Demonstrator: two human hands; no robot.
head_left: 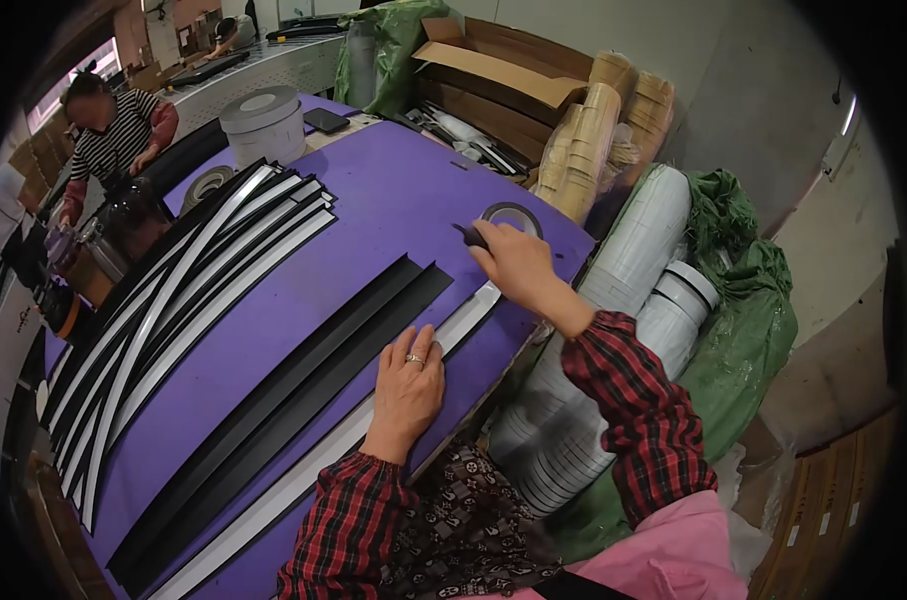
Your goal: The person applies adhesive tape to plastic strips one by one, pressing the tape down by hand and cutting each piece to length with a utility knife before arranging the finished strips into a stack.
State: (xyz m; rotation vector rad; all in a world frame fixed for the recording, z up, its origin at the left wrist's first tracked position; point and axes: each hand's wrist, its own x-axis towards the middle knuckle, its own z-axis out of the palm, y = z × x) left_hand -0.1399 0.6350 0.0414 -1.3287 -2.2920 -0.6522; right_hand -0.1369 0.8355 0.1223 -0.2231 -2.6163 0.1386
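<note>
My left hand [410, 388] lies with its fingers stretched out on a long strip with a white face [323, 440] and dark edges, pressing on its upper part. My right hand [521, 268] is closed around a small black tool [470, 236] just above the strip's far end; its exact kind is not clear. Behind that hand a roll of tape [513, 216] lies flat, partly covered by the fingers. Left of my hands, two long black strips [303, 385] lie side by side on the purple tabletop [388, 195].
A pile of black and white strips [188, 290] covers the table's left side. Farther back stand a white tub [263, 130] and a phone-like slab [325, 121]. Large wrapped white rolls [613, 290] line the right edge. Another person [118, 130] works at far left.
</note>
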